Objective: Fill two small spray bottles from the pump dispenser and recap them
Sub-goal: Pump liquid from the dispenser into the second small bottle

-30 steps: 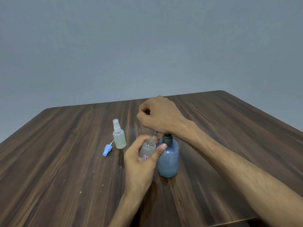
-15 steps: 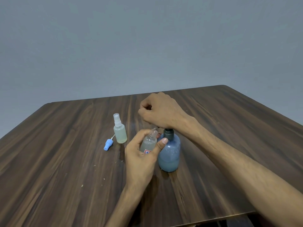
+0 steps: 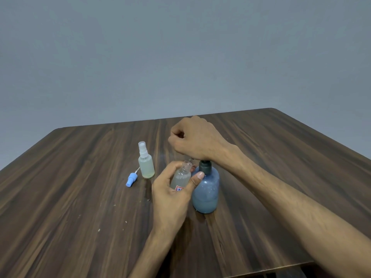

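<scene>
Pump head hidden under curled right hand (image 3: pixel 197 138) atop dispenser (image 3: pixel 205 189); left hand (image 3: pixel 170 194) grips uncapped bottle (image 3: pixel 181 175).

capped bottle (image 3: pixel 146 165) left, dispenser (image 3: pixel 206 191) right — touching perhaps

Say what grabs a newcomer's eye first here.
Mid-table, the left hand grips an uncapped small spray bottle against the blue pump dispenser, while the right hand, fingers curled, bears down on its pump. Left of them stands a capped spray bottle, with a loose blue spray cap lying beside it.
</scene>
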